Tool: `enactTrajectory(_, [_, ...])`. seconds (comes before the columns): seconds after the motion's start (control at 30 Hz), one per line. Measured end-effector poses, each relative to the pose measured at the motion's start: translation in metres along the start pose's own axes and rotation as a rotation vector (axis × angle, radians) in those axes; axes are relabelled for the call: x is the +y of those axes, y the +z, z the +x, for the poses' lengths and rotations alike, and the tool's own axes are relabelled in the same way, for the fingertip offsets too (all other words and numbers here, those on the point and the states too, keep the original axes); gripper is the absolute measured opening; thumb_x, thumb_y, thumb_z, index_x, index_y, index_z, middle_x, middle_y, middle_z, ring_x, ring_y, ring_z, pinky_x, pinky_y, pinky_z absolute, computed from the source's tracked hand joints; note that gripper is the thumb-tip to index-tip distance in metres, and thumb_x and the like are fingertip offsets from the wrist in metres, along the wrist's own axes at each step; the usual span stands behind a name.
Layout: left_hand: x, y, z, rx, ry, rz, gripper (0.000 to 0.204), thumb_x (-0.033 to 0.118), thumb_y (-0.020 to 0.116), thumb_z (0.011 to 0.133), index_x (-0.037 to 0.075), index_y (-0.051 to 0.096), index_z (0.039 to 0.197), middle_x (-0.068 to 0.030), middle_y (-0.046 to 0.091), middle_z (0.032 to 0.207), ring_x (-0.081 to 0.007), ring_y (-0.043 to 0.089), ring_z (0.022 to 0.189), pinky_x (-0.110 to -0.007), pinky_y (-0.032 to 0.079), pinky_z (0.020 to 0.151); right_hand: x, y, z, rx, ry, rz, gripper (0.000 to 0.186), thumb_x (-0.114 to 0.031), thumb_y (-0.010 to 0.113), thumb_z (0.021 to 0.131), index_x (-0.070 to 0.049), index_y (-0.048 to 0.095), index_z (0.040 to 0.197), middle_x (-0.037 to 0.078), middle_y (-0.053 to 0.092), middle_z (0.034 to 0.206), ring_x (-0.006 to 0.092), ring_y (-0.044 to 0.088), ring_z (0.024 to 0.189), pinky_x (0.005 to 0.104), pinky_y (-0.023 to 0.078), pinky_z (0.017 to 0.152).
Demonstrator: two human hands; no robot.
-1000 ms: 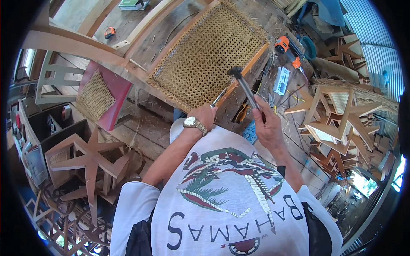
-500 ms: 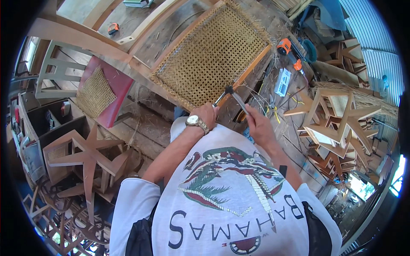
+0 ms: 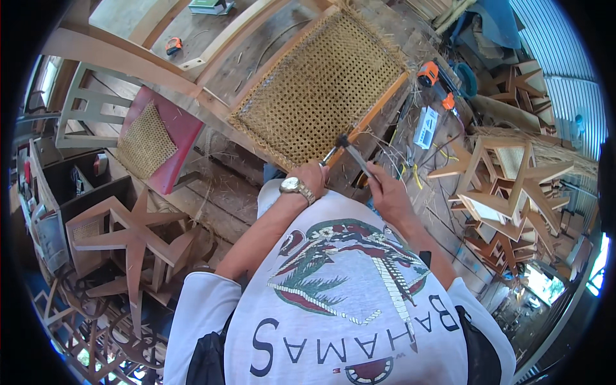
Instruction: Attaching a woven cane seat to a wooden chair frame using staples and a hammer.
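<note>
In front of me lies a woven cane panel set in a wooden frame, with frayed cane ends along its edges. My left hand, with a watch on the wrist, is closed around a slim chisel-like tool at the panel's near corner. Its working tip is hidden by the hammer's head. My right hand grips a hammer by its handle. The hammer's dark head is right by the chisel-like tool, over the near right edge of the frame; whether they touch I cannot tell.
Beyond the frame's right side are an orange power tool, a blue-and-white box and cane scraps. A red-seated chair bearing a cane piece stands left. Star-shaped wooden frames flank both sides. An orange tape measure lies at the far left.
The hammer's head has shifted slightly, and its handle is tilted a little more to the side. My left hand stays at the panel's near corner, still holding the chisel-like tool.
</note>
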State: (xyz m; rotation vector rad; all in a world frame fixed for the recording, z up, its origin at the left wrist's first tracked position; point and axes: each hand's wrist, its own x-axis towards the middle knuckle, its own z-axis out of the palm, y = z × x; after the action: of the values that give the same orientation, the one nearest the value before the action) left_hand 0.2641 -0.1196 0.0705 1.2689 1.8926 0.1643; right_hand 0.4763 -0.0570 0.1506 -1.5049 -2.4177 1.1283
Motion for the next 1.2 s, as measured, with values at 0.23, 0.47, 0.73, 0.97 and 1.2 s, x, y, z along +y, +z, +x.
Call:
enactTrajectory(0.23, [0.000,-0.003,-0.004,-0.030,0.004,-0.006,0.045,0.040,0.047,0.099,-0.001,0.063,0.094,-0.0264,0.068,0.085,-0.0441,0.066,0.082,-0.052,0.051,0.074,-0.014,0.000,-0.002,0.235,-0.105,0.145,0.037,-0.011,0.057,0.095,-0.007,0.055,0.132,0.021,0.065,0.113,0.0320,0.067,0.095,0.0346,0.051,0.082])
enactTrajectory(0.47, [-0.003,-0.007,-0.003,-0.084,-0.024,-0.073,0.047,0.040,0.048,0.098,-0.003,0.066,0.094,-0.0282,0.068,0.090,-0.0438,0.066,0.088,-0.051,0.052,0.080,-0.032,-0.020,0.007,0.130,-0.063,0.138,0.036,-0.009,0.057,0.097,-0.007,0.055,0.132,0.012,0.067,0.100,0.0161,0.061,0.081,0.0275,0.049,0.074])
enactTrajectory(0.73, [-0.001,-0.002,-0.007,-0.084,-0.071,-0.046,0.046,0.041,0.049,0.098,-0.001,0.065,0.093,-0.0257,0.069,0.088,-0.0426,0.067,0.089,-0.050,0.052,0.079,-0.036,-0.023,0.004,0.142,-0.094,0.203,0.035,-0.009,0.057,0.098,-0.007,0.056,0.133,0.007,0.066,0.095,0.0116,0.058,0.078,0.0256,0.048,0.072])
enactTrajectory(0.97, [-0.006,0.005,-0.009,0.031,0.037,-0.077,0.043,0.036,0.049,0.099,-0.003,0.064,0.088,-0.0294,0.066,0.079,-0.0451,0.066,0.079,-0.052,0.052,0.071,-0.028,-0.019,-0.001,0.114,-0.015,0.212,0.035,-0.015,0.058,0.096,-0.011,0.057,0.131,0.019,0.067,0.106,0.0336,0.066,0.092,0.0360,0.052,0.080])
enactTrajectory(1.2, [-0.014,0.003,-0.010,-0.071,0.070,-0.043,0.048,0.042,0.044,0.100,-0.003,0.060,0.093,-0.0286,0.066,0.085,-0.0463,0.065,0.082,-0.054,0.050,0.073,-0.001,-0.015,0.010,-0.005,-0.051,0.072,0.035,-0.012,0.057,0.096,-0.009,0.057,0.130,0.016,0.067,0.103,0.0306,0.066,0.085,0.0363,0.052,0.078])
